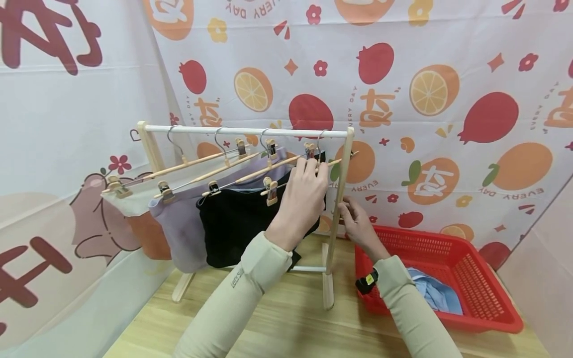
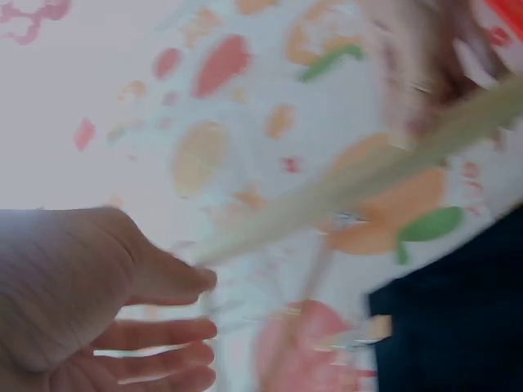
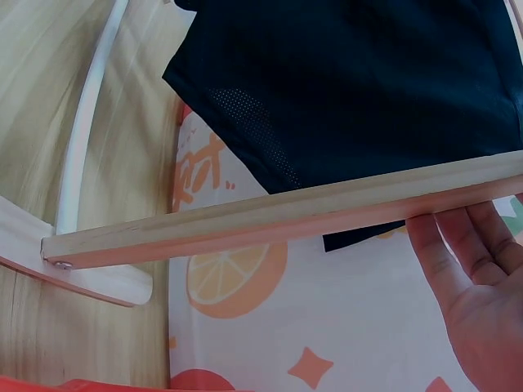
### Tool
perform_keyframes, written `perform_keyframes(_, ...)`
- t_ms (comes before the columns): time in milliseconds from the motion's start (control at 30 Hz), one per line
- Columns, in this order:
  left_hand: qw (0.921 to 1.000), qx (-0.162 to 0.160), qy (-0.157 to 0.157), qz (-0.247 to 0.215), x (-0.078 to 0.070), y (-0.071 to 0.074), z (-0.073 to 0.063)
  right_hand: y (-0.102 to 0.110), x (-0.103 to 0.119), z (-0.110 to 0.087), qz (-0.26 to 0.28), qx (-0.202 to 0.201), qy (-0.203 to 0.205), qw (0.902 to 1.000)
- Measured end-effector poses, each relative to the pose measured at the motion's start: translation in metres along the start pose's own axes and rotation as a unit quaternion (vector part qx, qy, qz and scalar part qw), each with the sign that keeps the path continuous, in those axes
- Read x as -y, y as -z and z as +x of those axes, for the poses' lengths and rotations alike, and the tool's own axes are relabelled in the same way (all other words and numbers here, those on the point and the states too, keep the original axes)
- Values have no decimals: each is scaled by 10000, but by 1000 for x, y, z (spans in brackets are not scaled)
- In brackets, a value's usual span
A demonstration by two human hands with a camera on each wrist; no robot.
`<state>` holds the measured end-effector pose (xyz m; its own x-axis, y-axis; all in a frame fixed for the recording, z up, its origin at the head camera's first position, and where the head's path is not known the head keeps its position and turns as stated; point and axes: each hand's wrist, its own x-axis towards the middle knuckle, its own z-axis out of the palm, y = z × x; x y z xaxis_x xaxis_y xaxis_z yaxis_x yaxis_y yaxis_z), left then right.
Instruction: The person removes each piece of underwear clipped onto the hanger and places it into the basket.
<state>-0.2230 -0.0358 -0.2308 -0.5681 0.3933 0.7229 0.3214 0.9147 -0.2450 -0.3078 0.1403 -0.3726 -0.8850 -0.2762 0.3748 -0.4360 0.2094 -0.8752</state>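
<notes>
In the head view a small clothes rack (image 1: 286, 132) bears several wooden clip hangers. My left hand (image 1: 304, 196) is at the rightmost hanger (image 1: 335, 162), beside its hook. Its thumb and fingers stretch out apart in the left wrist view; whether they touch the hanger is unclear. My right hand (image 1: 358, 226) touches the rack's right post (image 1: 338, 209), with straight fingers (image 3: 445, 261) against it in the right wrist view. Black shorts (image 1: 237, 223) hang just left of the hands. Beyond them hang a lilac garment (image 1: 179, 238) and a white-and-orange garment (image 1: 152, 233).
A red plastic basket (image 1: 483, 278) stands on the wooden table (image 1: 295, 318) right of the rack, with light blue cloth (image 1: 434, 291) inside. Behind the rack hangs a fruit-printed curtain (image 1: 277, 49). The rack's feet (image 1: 328, 293) rest on the table.
</notes>
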Motion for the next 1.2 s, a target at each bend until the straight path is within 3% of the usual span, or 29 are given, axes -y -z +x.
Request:
perform_keyframes(200, 9947, -468, -272, -878, 3, 42, -4, 1, 0, -1, 32, -21, 9, 10000)
perform_keyframes(400, 9842, -558, -61, -1680, 32, 60, -1, 2, 0, 0, 70, -70, 82, 9999)
perform_keyframes(600, 9664, -417, 469, -2491, 75, 57, -1, 1, -1, -3, 105, -86, -42, 9999)
perform_keyframes(833, 9644, -360, 1220, -2317, 109, 40, -4, 0, 1, -1, 74, -94, -87, 9999)
perform_keyframes(1000, 9670, 126, 1567, -2005, 122, 23, -9, 1, -2, 0, 55, -79, 26, 10000)
perform_keyframes(1200, 9705, 582, 1512, -1786, 122, 8, -14, -1, -2, 0, 128, -56, 67, 9999)
